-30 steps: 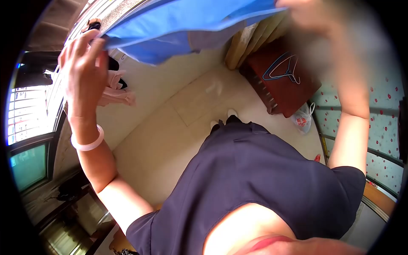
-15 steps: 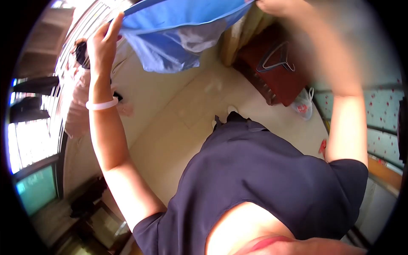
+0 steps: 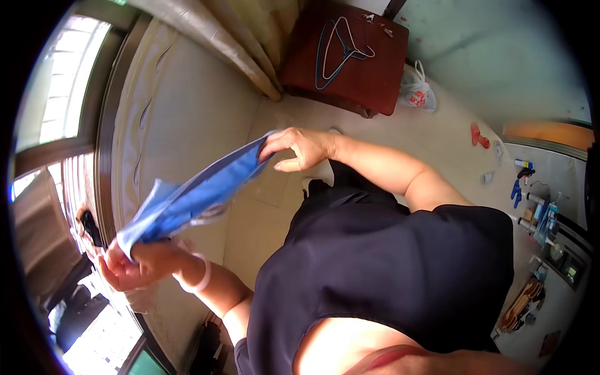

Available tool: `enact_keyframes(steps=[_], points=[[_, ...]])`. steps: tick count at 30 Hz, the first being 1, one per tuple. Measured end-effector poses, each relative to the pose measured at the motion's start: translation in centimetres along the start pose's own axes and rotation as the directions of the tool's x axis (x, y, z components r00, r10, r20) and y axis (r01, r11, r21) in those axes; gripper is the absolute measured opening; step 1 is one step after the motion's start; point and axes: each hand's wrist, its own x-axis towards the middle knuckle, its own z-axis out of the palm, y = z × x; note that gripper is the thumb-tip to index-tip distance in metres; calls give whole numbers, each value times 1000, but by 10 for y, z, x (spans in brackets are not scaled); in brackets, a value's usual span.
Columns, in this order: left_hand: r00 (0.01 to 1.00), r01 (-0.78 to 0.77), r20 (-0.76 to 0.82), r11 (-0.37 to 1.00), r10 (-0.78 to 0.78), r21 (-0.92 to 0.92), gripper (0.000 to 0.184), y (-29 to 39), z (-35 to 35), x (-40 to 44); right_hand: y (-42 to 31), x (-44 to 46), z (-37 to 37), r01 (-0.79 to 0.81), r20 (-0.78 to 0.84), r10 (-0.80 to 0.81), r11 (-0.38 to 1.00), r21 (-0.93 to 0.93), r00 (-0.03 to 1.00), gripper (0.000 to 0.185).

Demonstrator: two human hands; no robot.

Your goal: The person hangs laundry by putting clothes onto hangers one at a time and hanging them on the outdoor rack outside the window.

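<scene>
A thin blue garment (image 3: pixel 209 200) with a paler edge is stretched at a slant between my hands. My left hand (image 3: pixel 140 262), with a pale bangle (image 3: pixel 203 275) on its wrist, grips the lower end near the window. At the upper end, my right hand (image 3: pixel 300 149) pinches the fabric, its fingertips partly hidden by the cloth. Part of the garment hangs loose and blurred between them. Its exact kind does not show.
A dark red stool-like table (image 3: pixel 300 62) carries hangers (image 3: pixel 340 56) and small clips. Beside it are a white plastic bag (image 3: pixel 417 94) and red slippers (image 3: pixel 479 135). Bottles (image 3: pixel 547 222) stand on a surface at right. Clothes (image 3: pixel 47 212) hang by the window at left.
Both hands have come down from overhead. The blue garment has swung from roughly level to a slant, and my view has turned toward the red table.
</scene>
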Motion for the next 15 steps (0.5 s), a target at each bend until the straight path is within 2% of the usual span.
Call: enact_keyframes(steps=[1, 2, 3, 5, 6, 7, 8, 9, 11, 12, 13, 14, 15], points=[[994, 110, 11, 992, -111, 62, 15, 10, 5, -1, 9, -5, -2, -72, -22, 76, 985, 157, 997, 27], [978, -162, 165, 964, 128, 213, 19, 11, 7, -1, 20, -10, -13, -246, 10, 275, 843, 478, 961, 25], [878, -440, 346, 844, 332, 306, 26, 13, 9, 0, 33, -15, -25, -367, 106, 437, 572, 733, 893, 24], [803, -515, 483, 814, 349, 269, 7, 32, 22, -15, 83, -25, -57, -369, -27, 699, 410, 834, 715, 26], [751, -593, 545, 743, 372, 310, 20, 37, 25, -16, 116, -31, -77, -429, -71, 814, 376, 822, 577, 21], [694, -668, 603, 663, 392, 337, 35, 43, 28, -17, 153, -42, -93, -456, -144, 908, 329, 827, 394, 16], [687, -658, 636, 671, 350, 342, 30, 45, 35, -21, 194, -56, -112, -440, -151, 967, 229, 868, 205, 12], [680, -648, 666, 676, 306, 351, 26, 45, 38, -29, 234, -71, -130, -471, -198, 976, 217, 855, 91, 12], [695, -604, 702, 656, 156, 453, 18, 42, 37, -38, 312, -105, -158, -471, -313, 949, 289, 834, 29, 10], [689, -605, 717, 627, 104, 491, 12, 44, 43, -45, 357, -124, -167, -434, -346, 936, 283, 855, -72, 8], [696, -545, 718, 670, 26, 504, 12, 43, 45, -50, 396, -141, -178, -418, -382, 916, 300, 858, -126, 4], [676, -575, 737, 624, -2, 529, 13, 42, 45, -53, 438, -162, -181, -597, -509, 849, 338, 727, -139, 4], [655, -606, 755, 573, -35, 553, 14, 40, 48, -57, 461, -174, -193, -427, -413, 876, 284, 859, -249, 10]])
